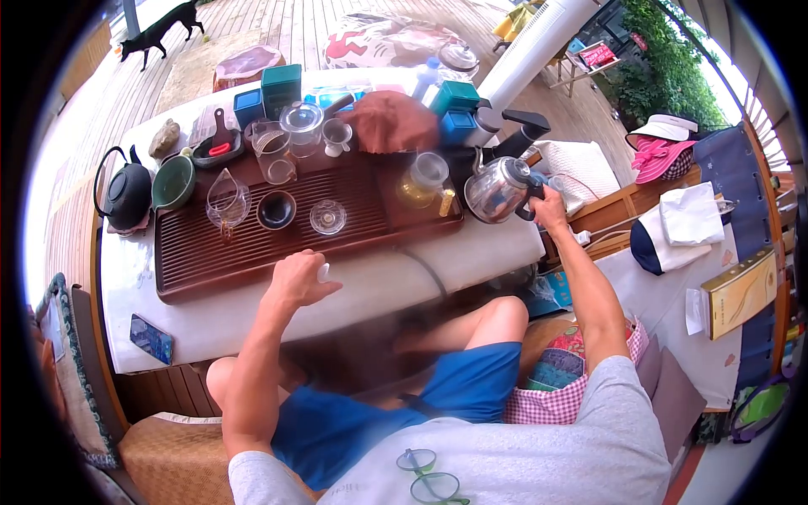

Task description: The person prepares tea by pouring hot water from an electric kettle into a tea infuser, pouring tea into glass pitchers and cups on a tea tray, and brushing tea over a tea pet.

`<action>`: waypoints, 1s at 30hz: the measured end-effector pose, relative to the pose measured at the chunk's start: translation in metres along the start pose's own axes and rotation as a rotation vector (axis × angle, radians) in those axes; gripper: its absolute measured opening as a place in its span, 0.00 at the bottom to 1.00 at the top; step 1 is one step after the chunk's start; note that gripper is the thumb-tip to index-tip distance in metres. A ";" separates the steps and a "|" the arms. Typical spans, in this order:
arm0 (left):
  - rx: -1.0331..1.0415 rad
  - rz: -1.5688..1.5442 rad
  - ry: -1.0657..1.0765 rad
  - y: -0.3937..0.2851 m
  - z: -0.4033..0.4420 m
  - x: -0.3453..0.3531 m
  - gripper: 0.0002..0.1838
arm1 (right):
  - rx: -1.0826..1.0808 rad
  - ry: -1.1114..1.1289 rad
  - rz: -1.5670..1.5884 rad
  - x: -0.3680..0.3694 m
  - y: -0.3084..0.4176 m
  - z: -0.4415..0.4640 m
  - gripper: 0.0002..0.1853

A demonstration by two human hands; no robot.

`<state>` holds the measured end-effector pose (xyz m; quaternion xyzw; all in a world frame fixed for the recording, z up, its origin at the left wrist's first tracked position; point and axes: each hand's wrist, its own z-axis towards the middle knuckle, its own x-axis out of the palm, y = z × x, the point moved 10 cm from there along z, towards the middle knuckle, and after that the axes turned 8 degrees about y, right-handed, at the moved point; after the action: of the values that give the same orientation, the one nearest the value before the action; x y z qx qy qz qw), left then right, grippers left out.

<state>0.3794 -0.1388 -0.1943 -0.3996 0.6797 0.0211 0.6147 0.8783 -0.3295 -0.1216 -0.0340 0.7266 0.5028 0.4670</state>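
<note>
My right hand (549, 209) is wrapped round the black handle of a glass and metal kettle (498, 190), at the right end of the dark wooden tea tray (278, 268). Near the tray's front edge, my left hand (300, 279) is closed on a small whitish piece (323, 272) that shows by the fingertips. Beyond that hand a clear glass lid (328, 217), a dark bowl (277, 209) and a clear glass pitcher (228, 202) sit on the tray. A glass pot with yellowish liquid (418, 181) stands left of the kettle.
At the left are a black iron kettle (128, 195) and a green bowl (173, 183). Glass vessels (301, 123), a brown cloth (392, 122) and green and blue boxes (280, 87) stand behind the tray. A phone (151, 338) lies at the front left. A black animal (162, 32) is on the decking.
</note>
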 end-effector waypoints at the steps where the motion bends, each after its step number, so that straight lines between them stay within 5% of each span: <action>1: -0.017 -0.005 -0.014 -0.003 -0.002 -0.007 0.22 | -0.016 -0.048 0.009 -0.001 -0.001 0.003 0.11; 5: -0.061 -0.057 -0.109 0.009 0.005 -0.011 0.26 | 0.015 -0.209 -0.034 0.002 -0.015 0.025 0.11; 12: -0.037 0.002 -0.177 0.023 0.002 -0.013 0.11 | 0.131 -0.316 -0.001 0.014 -0.023 0.048 0.09; 21: 0.007 -0.039 -0.168 0.030 -0.001 -0.008 0.06 | 0.232 -0.109 0.010 0.034 -0.030 0.068 0.15; 26: -0.004 -0.048 -0.193 0.029 -0.006 -0.015 0.07 | 0.149 -0.318 0.008 0.026 -0.045 0.058 0.31; 28: -0.043 -0.024 -0.193 0.031 -0.009 -0.018 0.10 | -0.011 -0.569 -0.343 0.015 -0.001 0.022 0.26; 30: -0.066 -0.024 -0.227 0.036 -0.011 -0.017 0.12 | -0.226 -0.523 -0.316 0.033 0.039 0.006 0.19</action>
<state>0.3483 -0.1111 -0.1936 -0.4229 0.5998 0.0810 0.6744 0.8432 -0.2919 -0.1179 -0.0675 0.5074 0.4933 0.7033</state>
